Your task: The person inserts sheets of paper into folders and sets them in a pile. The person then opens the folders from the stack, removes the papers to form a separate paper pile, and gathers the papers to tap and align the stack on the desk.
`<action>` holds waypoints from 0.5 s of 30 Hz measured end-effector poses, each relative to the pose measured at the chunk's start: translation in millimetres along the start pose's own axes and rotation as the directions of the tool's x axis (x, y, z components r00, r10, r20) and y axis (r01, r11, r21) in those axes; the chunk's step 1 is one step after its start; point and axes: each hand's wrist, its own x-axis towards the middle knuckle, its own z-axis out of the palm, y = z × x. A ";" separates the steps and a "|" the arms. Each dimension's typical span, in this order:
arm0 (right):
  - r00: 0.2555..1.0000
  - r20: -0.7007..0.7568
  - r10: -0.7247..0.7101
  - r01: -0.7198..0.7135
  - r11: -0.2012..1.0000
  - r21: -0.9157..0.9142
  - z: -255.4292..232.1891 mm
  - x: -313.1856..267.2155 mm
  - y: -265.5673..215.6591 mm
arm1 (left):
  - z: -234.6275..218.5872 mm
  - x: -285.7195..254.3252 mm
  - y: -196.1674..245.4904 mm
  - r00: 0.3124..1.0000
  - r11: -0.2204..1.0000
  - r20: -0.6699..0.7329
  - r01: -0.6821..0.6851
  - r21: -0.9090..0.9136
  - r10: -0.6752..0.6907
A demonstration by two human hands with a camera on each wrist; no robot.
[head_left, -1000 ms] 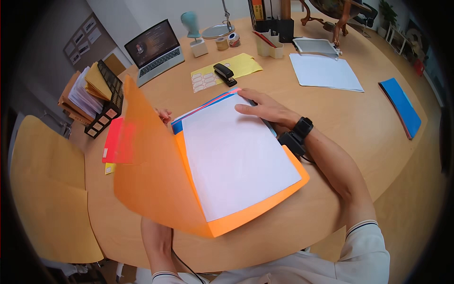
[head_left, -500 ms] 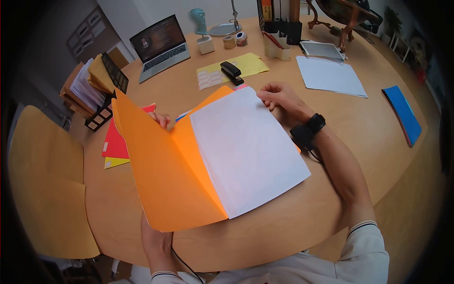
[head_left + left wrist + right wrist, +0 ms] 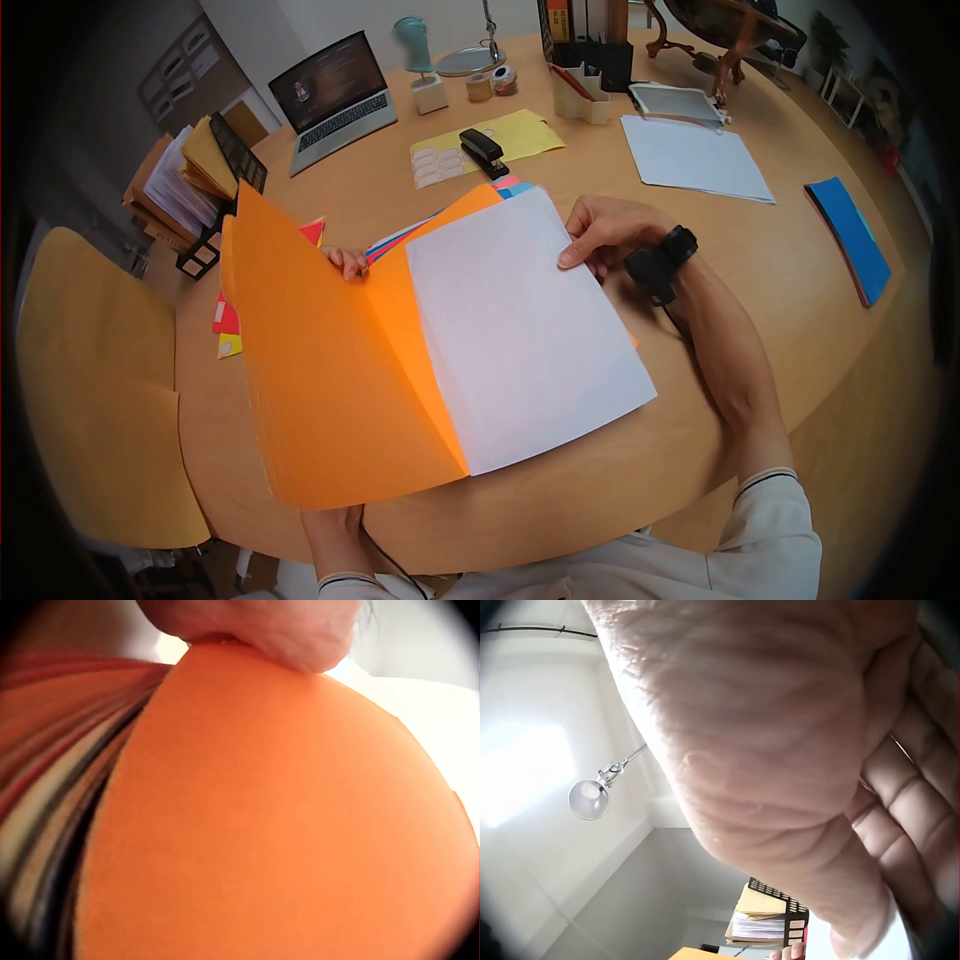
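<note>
An orange folder [image 3: 335,370] stands open in front of me, its left cover raised. Against its right side lies a white sheet of paper [image 3: 525,325]. My left hand [image 3: 346,264] grips the folder from behind the raised cover, fingers curled at the top by the fold; the cover hides the rest of that hand. In the left wrist view, the same hand [image 3: 262,630] is at the folder's edge. My right hand [image 3: 612,235] pinches the paper's upper right edge, thumb on top and fingers underneath. Blue and pink folders [image 3: 393,243] peek out behind the orange one.
A black stapler [image 3: 484,153] sits on yellow sheets [image 3: 525,137] beyond the folder. Left are a laptop [image 3: 335,95], a file holder [image 3: 200,250] and red folders [image 3: 226,318]. White papers [image 3: 695,160] and blue folders [image 3: 850,240] lie to the right.
The orange folder has come up and shifted over the coloured folders. My right hand went from lying on the paper's top to pinching its right edge, lower down.
</note>
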 end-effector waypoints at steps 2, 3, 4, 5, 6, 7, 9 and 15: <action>1.000 -0.004 -0.001 0.001 1.000 -0.001 -2.8 0.5 2.6 | 7.4 -2.7 -9.6 1.000 0.999 0.011 -0.006 -0.033 0.007; 1.000 0.005 -0.008 0.008 1.000 -0.002 -3.3 1.1 3.1 | 12.0 -3.1 -18.2 1.000 0.999 0.017 -0.009 -0.051 0.010; 1.000 0.014 -0.018 0.018 1.000 -0.019 -4.4 0.8 3.1 | 7.4 3.5 -18.1 1.000 0.998 0.021 -0.011 -0.065 0.012; 1.000 0.004 -0.014 0.014 1.000 -0.018 -4.3 0.6 3.7 | 10.7 0.6 -24.1 1.000 0.997 0.025 -0.011 -0.077 0.013; 1.000 -0.008 -0.028 0.028 1.000 0.011 -3.9 0.8 4.8 | 6.1 6.6 -24.9 1.000 0.996 0.028 -0.011 -0.088 0.014; 0.999 -0.017 -0.042 0.042 0.998 0.039 -4.1 1.1 6.6 | 12.7 1.0 -30.8 0.999 0.995 0.029 -0.011 -0.096 0.013; 0.997 -0.054 -0.058 0.060 0.997 0.045 -6.8 5.2 11.9 | 9.4 4.7 -28.8 1.000 0.995 0.024 -0.010 -0.104 0.012; 0.969 -0.224 -0.107 0.133 0.985 0.106 1.3 9.7 8.8 | 11.4 -3.0 -24.7 1.000 0.994 -0.013 -0.007 -0.105 0.006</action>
